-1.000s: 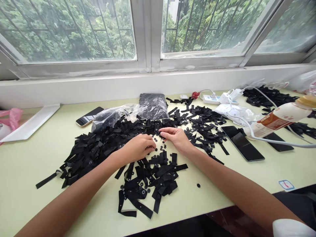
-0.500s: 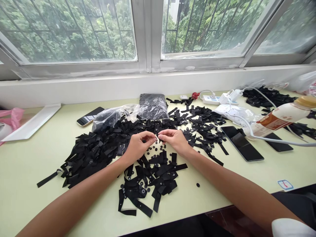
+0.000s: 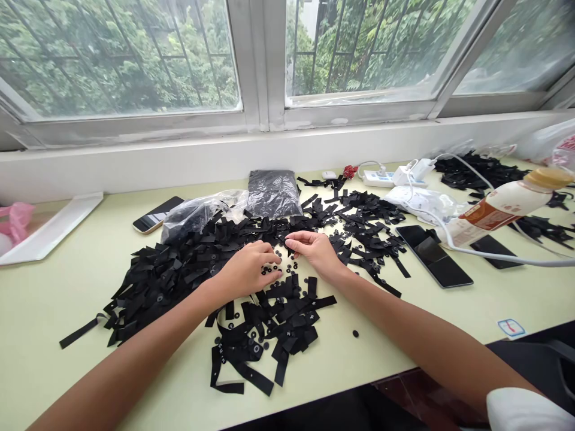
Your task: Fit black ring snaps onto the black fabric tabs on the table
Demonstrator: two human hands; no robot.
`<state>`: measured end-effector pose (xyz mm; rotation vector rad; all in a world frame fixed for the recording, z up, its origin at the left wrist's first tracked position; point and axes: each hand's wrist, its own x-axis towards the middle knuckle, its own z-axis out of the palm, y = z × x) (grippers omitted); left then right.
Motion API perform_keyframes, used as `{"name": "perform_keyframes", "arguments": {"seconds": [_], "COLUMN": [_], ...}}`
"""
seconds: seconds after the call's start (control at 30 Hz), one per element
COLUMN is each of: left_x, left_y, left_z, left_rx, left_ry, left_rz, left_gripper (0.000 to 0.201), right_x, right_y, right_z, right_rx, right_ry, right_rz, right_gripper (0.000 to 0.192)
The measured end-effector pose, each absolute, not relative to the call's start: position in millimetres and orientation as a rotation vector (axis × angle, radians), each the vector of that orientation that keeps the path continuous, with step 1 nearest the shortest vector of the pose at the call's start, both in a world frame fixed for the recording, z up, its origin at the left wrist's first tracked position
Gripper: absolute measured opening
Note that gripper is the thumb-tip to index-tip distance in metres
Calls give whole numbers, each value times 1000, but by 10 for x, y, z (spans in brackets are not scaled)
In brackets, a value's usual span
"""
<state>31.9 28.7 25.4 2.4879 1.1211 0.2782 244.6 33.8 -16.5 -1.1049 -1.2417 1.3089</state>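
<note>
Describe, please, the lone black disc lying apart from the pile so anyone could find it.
Start at the pale green table and its near edge. Just right of the black strips, below the right forearm, lies the small black disc, alone on bare tabletop.

Black ribbon strips (image 3: 179, 272) lie in a loose, tangled heap across the middle of the pale green worktop (image 3: 54, 287), many folded or crossed over each other. A smaller pile of strips (image 3: 274, 323) sits nearer the front edge. Small black ring-shaped buttons (image 3: 269, 270) lie scattered among them at the centre, and 1 button (image 3: 355, 333) lies alone, apart from the piles.
</note>
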Motion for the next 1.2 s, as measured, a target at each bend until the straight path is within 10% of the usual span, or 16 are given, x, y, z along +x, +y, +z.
{"name": "perform_keyframes", "arguments": {"seconds": [0.57, 1.2], "left_x": [420, 322], "left_y": [226, 286], "left_z": [91, 82], "left_rx": [1693, 1670], "left_ry": [1204, 1073], "left_rz": [962, 785], "left_gripper": [31, 34], "right_x": [2418, 2389], "right_y": [251, 145], "right_z": [-111, -18], "right_rx": [-1113, -1008], "right_ry": [-1445, -1408], "right_rz": [1277, 1519], "right_gripper": [28, 30]}}
